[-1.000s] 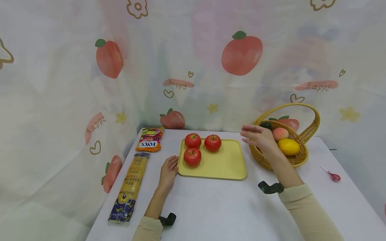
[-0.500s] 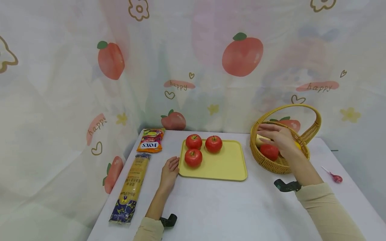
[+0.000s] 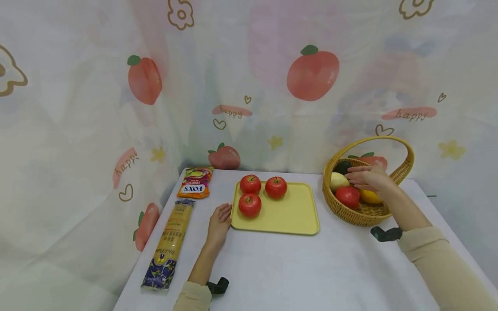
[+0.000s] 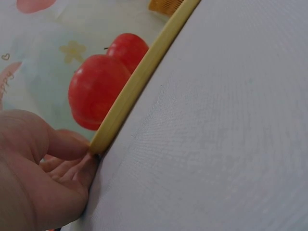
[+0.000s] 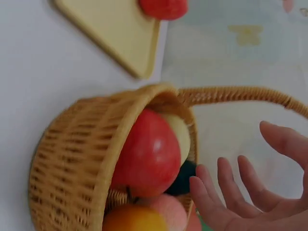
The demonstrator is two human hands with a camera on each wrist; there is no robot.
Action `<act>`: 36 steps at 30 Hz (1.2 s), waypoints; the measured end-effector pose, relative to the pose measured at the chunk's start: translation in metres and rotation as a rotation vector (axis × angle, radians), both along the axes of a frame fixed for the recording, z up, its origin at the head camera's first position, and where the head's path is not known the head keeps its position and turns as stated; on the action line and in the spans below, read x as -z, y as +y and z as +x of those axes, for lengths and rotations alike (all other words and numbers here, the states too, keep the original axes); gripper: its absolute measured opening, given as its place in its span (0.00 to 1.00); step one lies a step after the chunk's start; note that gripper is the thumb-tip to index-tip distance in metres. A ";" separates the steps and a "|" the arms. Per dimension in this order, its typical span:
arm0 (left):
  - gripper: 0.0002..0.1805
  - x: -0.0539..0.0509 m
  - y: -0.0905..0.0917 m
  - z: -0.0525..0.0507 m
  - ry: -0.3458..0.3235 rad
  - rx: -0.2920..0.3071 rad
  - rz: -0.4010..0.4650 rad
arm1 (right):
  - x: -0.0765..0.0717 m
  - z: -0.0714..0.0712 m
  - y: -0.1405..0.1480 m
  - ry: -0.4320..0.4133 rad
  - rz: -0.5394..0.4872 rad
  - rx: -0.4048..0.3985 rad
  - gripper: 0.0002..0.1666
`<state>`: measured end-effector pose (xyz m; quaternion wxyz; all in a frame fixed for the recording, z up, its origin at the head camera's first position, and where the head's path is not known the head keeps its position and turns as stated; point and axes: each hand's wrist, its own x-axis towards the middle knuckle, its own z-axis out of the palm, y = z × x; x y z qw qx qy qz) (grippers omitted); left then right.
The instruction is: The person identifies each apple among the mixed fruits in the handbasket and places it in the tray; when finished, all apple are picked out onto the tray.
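My left hand [image 3: 218, 222] is at the left edge of a yellow tray [image 3: 289, 216]; in the left wrist view, its thumb and fingertips pinch the tray's corner [image 4: 103, 137]. Three red apples [image 3: 250, 205] sit on the tray's left half. Above the wicker basket [image 3: 355, 216], my right hand [image 3: 371, 178] hovers with fingers spread, holding nothing. Inside the basket are a red apple [image 3: 347, 197], a pale round fruit [image 3: 338, 182], a dark green fruit [image 3: 342, 167] and a yellow fruit [image 3: 370, 197]. A pink peach [image 5: 168, 209] shows in the right wrist view.
A Fox's candy bag [image 3: 196, 182] lies at the back left, with a long pasta packet [image 3: 169, 246] in front of it. The basket's tall handle [image 3: 373, 139] arches over its opening. A printed curtain [image 3: 268, 86] hangs behind the white table [image 3: 288, 268].
My right hand has moved right across the basket, uncovering the pale fruit and the red apple. The left hand stays at the tray, and the apples on it have not moved.
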<state>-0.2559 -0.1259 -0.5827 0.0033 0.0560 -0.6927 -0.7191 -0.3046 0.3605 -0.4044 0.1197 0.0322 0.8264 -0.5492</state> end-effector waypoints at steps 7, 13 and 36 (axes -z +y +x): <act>0.28 0.000 -0.001 0.003 0.006 -0.005 -0.004 | 0.009 -0.012 0.018 -0.030 0.209 -0.030 0.42; 0.28 0.001 -0.001 0.003 0.004 -0.007 0.001 | 0.017 -0.015 0.025 -0.083 0.249 -0.052 0.43; 0.28 -0.002 0.001 0.001 0.033 -0.002 0.015 | 0.047 -0.032 0.042 -0.318 0.027 -0.193 0.44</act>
